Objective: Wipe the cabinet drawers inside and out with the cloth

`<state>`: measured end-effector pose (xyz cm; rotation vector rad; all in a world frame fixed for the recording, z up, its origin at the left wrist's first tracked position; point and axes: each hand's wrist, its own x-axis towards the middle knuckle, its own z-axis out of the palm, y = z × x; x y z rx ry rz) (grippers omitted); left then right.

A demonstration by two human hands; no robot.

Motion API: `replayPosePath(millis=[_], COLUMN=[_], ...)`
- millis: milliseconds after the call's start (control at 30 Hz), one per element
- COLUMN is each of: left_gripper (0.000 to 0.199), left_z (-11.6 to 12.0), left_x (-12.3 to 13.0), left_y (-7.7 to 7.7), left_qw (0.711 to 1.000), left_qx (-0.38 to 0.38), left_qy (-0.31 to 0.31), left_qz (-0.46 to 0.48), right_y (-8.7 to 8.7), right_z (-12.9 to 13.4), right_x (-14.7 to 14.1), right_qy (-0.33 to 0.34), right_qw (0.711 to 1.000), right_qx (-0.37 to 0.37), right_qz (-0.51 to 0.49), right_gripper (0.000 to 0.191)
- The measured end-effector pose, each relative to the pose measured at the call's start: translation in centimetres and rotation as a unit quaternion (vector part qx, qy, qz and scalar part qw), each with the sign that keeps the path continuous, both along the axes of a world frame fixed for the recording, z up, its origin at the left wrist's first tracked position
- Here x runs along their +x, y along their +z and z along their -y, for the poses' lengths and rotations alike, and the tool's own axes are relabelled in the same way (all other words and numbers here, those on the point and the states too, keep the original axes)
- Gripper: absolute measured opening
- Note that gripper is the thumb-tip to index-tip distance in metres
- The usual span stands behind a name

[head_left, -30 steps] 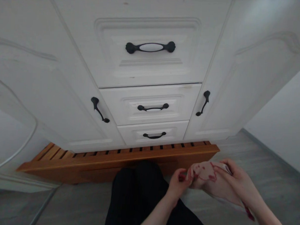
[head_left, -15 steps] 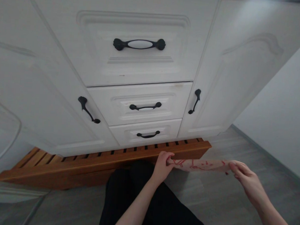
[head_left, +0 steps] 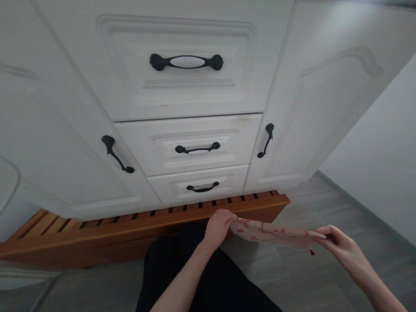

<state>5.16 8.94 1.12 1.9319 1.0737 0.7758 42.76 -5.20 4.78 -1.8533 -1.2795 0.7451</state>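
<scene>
A pale pouch or cloth with red line markings [head_left: 273,233] stretches between my two hands, above the floor. My left hand [head_left: 219,225] is closed around its left end, with the fingertips partly hidden. At the right end, my right hand [head_left: 337,242] pinches a corner between thumb and fingers. A small dark red bit [head_left: 312,252] hangs below the edge near my right hand. Whether the pale item is open or folded I cannot tell.
White cabinets [head_left: 203,96] with black handles rise in front; all their drawers and doors are closed. A slatted wooden bench [head_left: 136,231] runs along their base. My black-clad legs [head_left: 202,284] are below. A grey wood-look floor [head_left: 326,290] and a white wall [head_left: 384,150] lie to the right.
The pale item has tilted, showing more of its marked face, and its left end has moved slightly left with my left hand. The whole view has shifted slightly.
</scene>
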Motion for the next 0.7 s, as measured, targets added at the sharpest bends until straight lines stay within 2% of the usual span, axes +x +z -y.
replayPosePath(millis=[133,233,433,600,700], left_gripper=[0.028,0.028,0.018,0.018,0.016], left_z=[-0.2,-0.3,0.2,1.3,2.2], left_x=[0.0,0.0,0.7,1.8,2.8], left_y=[-0.3,-0.4,-1.3,-2.4,-2.1], left_qw=[1.000,0.999,0.995,0.983,0.978], left_qx=[-0.008,-0.016,-0.056,-0.097,-0.110], left_qy=[0.023,0.035,0.049,0.124,0.147], left_qz=[0.011,0.027,0.062,0.091,0.098], right_y=[-0.2,-0.3,-1.7,-4.0,-4.9], right_z=[0.3,0.2,-0.9,-2.0,-2.5], right_x=[-0.8,-1.2,-1.7,-2.7,-4.5], right_qy=[0.043,0.037,-0.048,-0.134,-0.155], right_qw=[0.998,0.999,0.999,0.991,0.988], right_qx=[-0.006,-0.009,0.009,0.001,0.011], right_qz=[-0.041,-0.027,-0.020,-0.001,0.019], right_gripper=[0.047,0.048,0.046,0.046,0.046])
